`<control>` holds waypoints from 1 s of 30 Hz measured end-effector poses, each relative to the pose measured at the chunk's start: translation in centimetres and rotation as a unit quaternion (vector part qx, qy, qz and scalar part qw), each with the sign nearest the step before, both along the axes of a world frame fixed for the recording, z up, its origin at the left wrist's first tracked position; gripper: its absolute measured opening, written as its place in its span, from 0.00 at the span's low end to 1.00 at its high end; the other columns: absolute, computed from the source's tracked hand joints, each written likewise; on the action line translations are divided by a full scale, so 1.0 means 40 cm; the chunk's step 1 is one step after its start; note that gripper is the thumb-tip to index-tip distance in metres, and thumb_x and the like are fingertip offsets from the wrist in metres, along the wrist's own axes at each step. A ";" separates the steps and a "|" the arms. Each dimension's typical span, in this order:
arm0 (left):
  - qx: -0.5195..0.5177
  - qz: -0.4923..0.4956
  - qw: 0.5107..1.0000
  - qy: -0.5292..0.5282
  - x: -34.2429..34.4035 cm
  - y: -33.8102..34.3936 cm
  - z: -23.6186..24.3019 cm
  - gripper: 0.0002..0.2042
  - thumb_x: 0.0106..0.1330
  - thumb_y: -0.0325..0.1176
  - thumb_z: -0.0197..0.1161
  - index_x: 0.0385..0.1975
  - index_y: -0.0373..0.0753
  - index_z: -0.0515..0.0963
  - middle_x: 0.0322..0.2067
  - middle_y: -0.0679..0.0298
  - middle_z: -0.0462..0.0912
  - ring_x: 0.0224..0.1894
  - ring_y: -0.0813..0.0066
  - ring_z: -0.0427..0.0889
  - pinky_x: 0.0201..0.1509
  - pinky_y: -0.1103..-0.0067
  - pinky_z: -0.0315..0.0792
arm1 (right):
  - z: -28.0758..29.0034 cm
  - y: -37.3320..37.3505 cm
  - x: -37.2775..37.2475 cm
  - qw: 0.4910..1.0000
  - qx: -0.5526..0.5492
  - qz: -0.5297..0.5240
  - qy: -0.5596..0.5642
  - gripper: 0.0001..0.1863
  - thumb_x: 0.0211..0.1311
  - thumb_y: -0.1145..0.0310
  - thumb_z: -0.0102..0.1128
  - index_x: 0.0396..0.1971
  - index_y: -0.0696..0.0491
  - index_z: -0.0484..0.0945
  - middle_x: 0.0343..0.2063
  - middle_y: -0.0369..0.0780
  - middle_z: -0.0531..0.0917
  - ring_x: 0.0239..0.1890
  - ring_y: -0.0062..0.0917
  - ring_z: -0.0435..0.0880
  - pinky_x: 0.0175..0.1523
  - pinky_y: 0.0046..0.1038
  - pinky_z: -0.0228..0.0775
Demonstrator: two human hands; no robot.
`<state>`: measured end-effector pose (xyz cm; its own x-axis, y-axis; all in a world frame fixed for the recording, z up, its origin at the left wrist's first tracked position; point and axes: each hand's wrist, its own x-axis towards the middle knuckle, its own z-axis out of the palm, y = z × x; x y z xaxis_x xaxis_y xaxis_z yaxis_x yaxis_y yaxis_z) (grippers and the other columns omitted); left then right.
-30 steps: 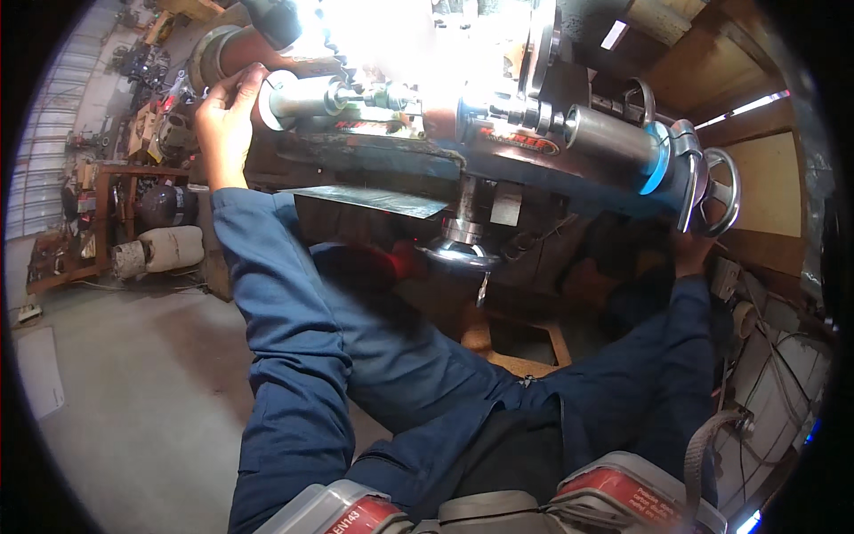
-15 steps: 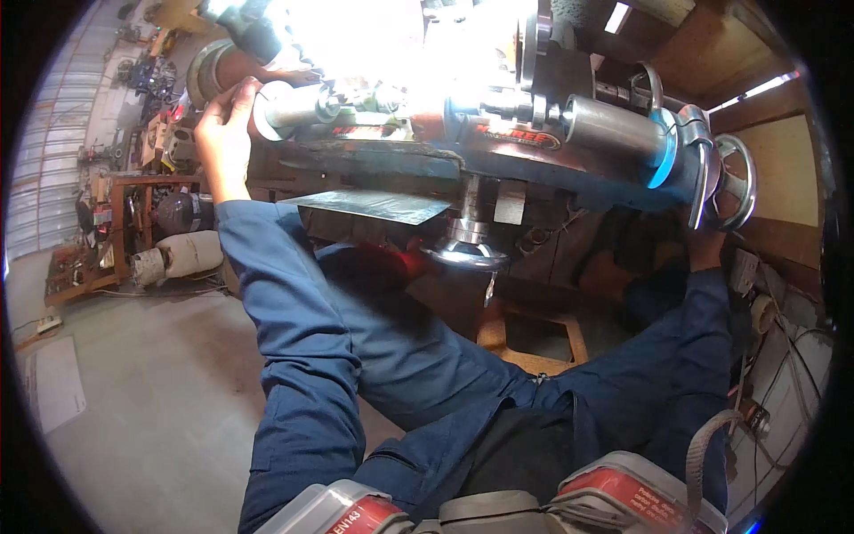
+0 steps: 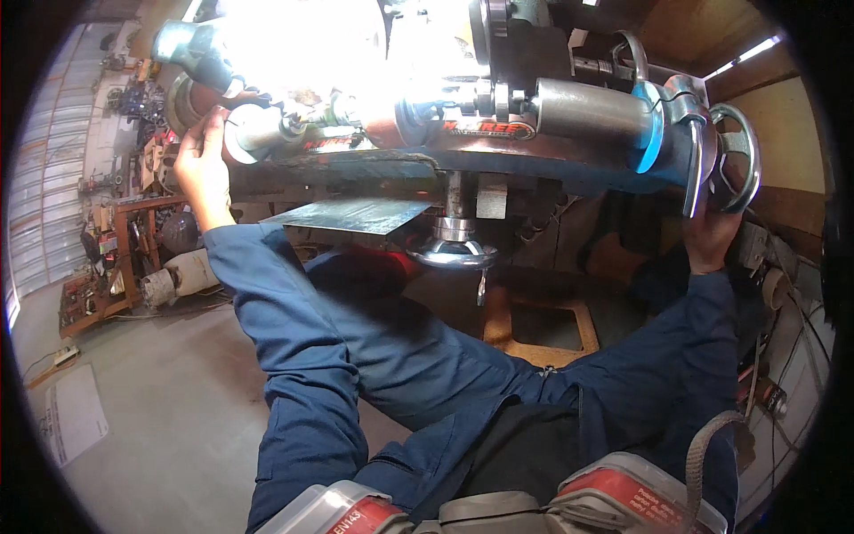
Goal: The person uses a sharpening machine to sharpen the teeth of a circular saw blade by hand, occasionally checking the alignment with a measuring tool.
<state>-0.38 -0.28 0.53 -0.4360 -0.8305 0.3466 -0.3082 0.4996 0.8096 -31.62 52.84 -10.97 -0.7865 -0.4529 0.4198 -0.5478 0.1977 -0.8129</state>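
Note:
A long blue machine (image 3: 569, 160) with metal spindles lies across the upper part of the view. My left hand (image 3: 205, 169) is closed at its left end, thumb and fingers against the rim of a pale round cylinder (image 3: 252, 133). At the right end, my right hand (image 3: 712, 238) reaches up from below to a shiny handwheel (image 3: 750, 160), its fingers partly hidden behind the rim. Beside that wheel hangs a curved metal lever (image 3: 695, 173), next to a thick steel cylinder (image 3: 592, 111). Strong glare hides the machine's upper middle.
A flat metal sheet (image 3: 356, 215) juts toward me under the machine. Right of it a second handwheel (image 3: 455, 254) hangs with its small handle down. Between my legs stands an orange-brown frame (image 3: 543, 356). Shelving with tools (image 3: 116, 258) stands left; cables (image 3: 787, 365) run at right.
The view has shifted, so the machine sits farther left. My right hand now shows more clearly at the right handwheel. My left hand stays at the pale cylinder.

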 end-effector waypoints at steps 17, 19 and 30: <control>-0.005 0.019 1.000 -0.011 -0.007 0.015 0.008 0.13 0.65 0.30 0.63 0.44 0.26 0.78 0.41 0.58 0.84 0.45 0.76 0.81 0.54 0.81 0.72 | 0.216 -0.108 0.081 0.926 0.218 -0.260 0.165 0.27 0.72 0.51 0.42 0.52 0.63 0.70 0.39 0.57 0.80 0.41 0.51 0.81 0.44 0.41 0.72; -0.003 0.014 1.000 -0.007 -0.002 0.011 0.007 0.13 0.66 0.30 0.63 0.44 0.27 0.78 0.41 0.58 0.84 0.45 0.76 0.81 0.55 0.81 0.72 | 0.232 -0.114 0.074 0.921 0.236 -0.269 0.153 0.28 0.72 0.50 0.42 0.52 0.62 0.71 0.38 0.57 0.81 0.41 0.51 0.82 0.43 0.41 0.72; -0.017 0.016 1.000 -0.017 -0.016 0.025 0.017 0.15 0.64 0.34 0.66 0.43 0.28 0.79 0.40 0.58 0.85 0.45 0.75 0.81 0.54 0.79 0.71 | 0.290 -0.129 0.001 0.872 0.377 -0.262 0.171 0.22 0.71 0.49 0.42 0.52 0.46 0.77 0.40 0.45 0.84 0.44 0.43 0.82 0.47 0.39 0.72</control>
<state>-1.03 0.73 1.22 -0.4211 -0.8320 0.3612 -0.3510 0.5166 0.7810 -31.59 47.69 0.63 -0.8556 -0.3176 0.4087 -0.4068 0.9008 -0.1517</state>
